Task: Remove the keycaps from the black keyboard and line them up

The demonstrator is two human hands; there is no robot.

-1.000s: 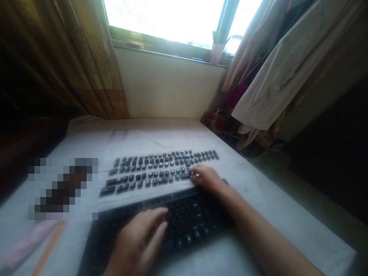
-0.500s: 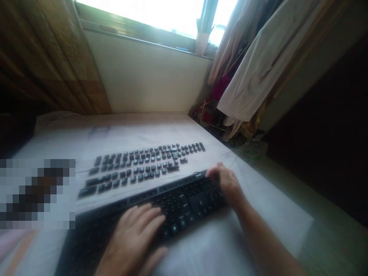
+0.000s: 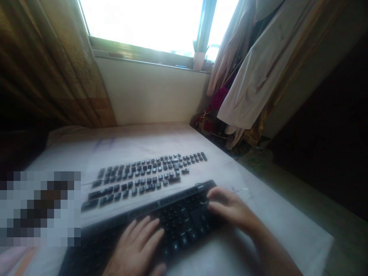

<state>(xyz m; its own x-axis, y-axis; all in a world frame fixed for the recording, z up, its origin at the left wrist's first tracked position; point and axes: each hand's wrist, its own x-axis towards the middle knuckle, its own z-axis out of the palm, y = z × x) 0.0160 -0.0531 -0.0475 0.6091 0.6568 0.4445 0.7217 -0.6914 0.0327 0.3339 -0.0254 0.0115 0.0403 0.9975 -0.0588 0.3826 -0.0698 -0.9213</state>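
A black keyboard (image 3: 178,214) lies on a white sheet (image 3: 138,143) right in front of me. Behind it, several loose black keycaps (image 3: 143,174) are laid out in rows on the sheet. My left hand (image 3: 135,249) rests flat on the keyboard's left half with its fingers stretched out, holding nothing. My right hand (image 3: 232,209) sits over the keyboard's right end, fingers bent and pressed together with the tips down on the keys. Whether a keycap is between them is hidden.
A blurred-out patch (image 3: 40,209) covers the sheet at the left. A brown curtain (image 3: 57,65) hangs at the left below a bright window (image 3: 143,23). Clothes (image 3: 258,69) hang at the right above a dim floor (image 3: 287,184). The sheet's edge runs diagonally at the right.
My right hand left the rows of keycaps, came back to the keyboard's right end and now presses down on its keys. The left hand stayed flat on the keyboard.
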